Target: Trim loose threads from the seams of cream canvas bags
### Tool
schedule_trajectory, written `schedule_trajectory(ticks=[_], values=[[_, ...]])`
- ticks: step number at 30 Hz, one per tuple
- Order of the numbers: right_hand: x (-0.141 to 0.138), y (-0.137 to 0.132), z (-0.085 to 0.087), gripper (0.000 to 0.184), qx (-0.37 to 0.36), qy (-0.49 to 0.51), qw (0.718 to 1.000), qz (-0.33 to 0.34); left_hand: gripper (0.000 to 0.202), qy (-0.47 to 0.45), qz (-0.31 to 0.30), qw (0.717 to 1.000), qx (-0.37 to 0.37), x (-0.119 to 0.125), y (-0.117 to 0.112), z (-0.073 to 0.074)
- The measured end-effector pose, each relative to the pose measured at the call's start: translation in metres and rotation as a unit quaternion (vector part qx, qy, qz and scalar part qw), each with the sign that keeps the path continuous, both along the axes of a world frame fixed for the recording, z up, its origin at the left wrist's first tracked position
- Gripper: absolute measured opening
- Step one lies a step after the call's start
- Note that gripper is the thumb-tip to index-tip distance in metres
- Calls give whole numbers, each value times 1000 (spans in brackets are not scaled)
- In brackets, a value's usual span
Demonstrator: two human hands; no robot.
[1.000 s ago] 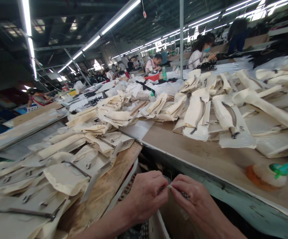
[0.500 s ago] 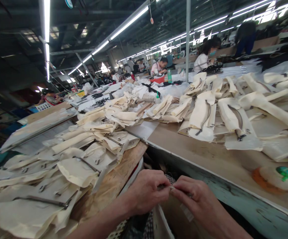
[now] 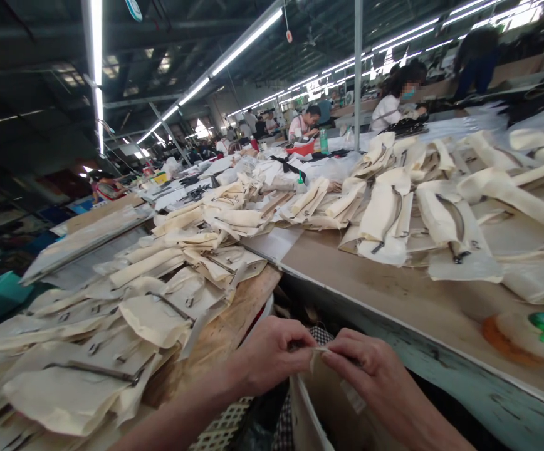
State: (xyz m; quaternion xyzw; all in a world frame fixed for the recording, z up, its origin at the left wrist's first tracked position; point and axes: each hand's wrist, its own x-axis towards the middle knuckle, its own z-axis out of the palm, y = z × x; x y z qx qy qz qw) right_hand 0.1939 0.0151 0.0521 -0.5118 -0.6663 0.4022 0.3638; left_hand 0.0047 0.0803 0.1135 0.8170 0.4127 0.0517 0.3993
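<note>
- Head view, lower centre of the frame: left hand (image 3: 272, 358) and right hand (image 3: 370, 376) meet, fingertips of both pinched tight on a small pale strip (image 3: 318, 351).
- Cream fabric pieces (image 3: 154, 319) lie heaped on the workbench (image 3: 385, 294) above.

Garment/bag factory floor, sewing-assembly line.
Long bench (image 3: 394, 294) stacked with cream fabric pieces (image 3: 385, 216) fitted with dark zippers; rows of fluorescent tube lights (image 3: 246, 41) under an open steel-truss ceiling; seated workers (image 3: 307, 122) at more benches down the hall.
</note>
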Motion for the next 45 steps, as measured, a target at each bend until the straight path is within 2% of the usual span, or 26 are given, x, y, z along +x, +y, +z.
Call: schedule_trajectory(ticks=[4, 8, 14, 21, 27, 32, 36, 40, 45], values=[[5, 2, -3, 29, -8, 3, 1000, -1, 25, -42, 38, 994, -93, 1, 0, -3], [8, 3, -4, 29, -14, 18, 1000, 3, 17, -82, 87, 986, -120, 3, -6, -9], [10, 5, -6, 29, -39, 50, 998, 26, 13, -102, 119, 984, -85, 5, -9, -14], [10, 10, -2, 30, -107, 115, 987, 43, 8, -94, 86, 992, -22, 11, -1, -14], [28, 15, -13, 30, -170, 221, 958, 73, 11, -31, 96, 992, -70, 18, 10, -19], [46, 14, -11, 34, -180, 146, 971, 65, 15, -12, 85, 994, -62, 30, 23, -30], [52, 21, -9, 35, -173, 115, 977, 54, 15, 20, 80, 995, -59, 43, 34, -31], [54, 32, -16, 36, -175, 109, 978, 44, 14, 31, 84, 994, -60, 50, 44, -33], [58, 40, -25, 41, -171, 117, 976, 63, 12, 28, 85, 994, -70, 53, 52, -38]])
